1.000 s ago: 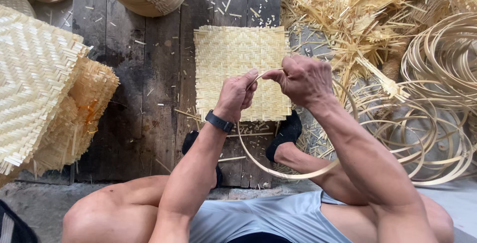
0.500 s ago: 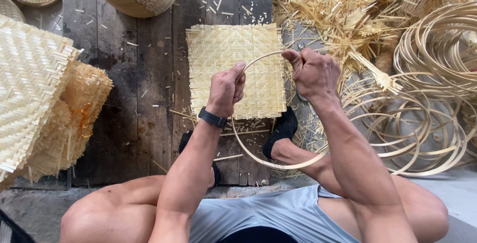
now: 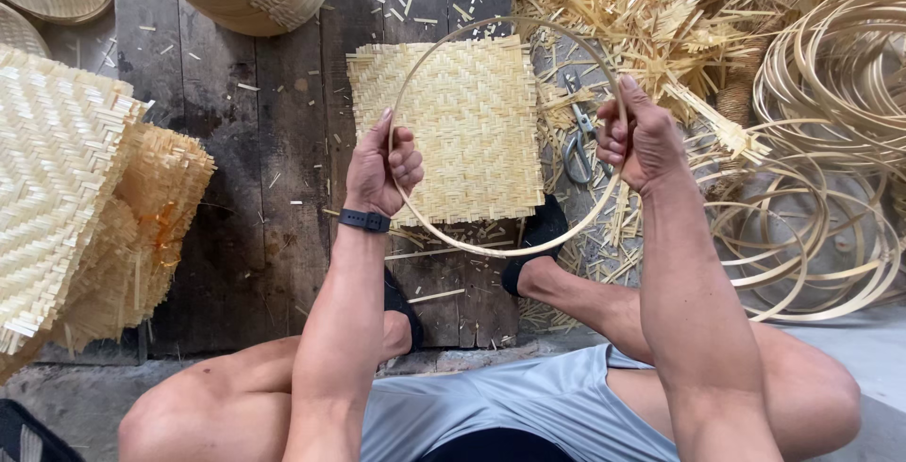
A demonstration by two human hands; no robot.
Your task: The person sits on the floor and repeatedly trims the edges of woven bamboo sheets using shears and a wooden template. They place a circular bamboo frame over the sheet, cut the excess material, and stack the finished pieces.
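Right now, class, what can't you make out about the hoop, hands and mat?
Head view only:
- Hoop: gripped stretches hidden inside left hand and right hand.
- Woven mat: near edge partly covered by left hand.
- Scissors: partly buried in strips.
- Hoop pile: cut off by right edge.

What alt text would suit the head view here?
A seated person holds a thin bamboo hoop with the left hand and right hand above a square woven mat on dark floorboards, with scissors and loose hoops to the right.
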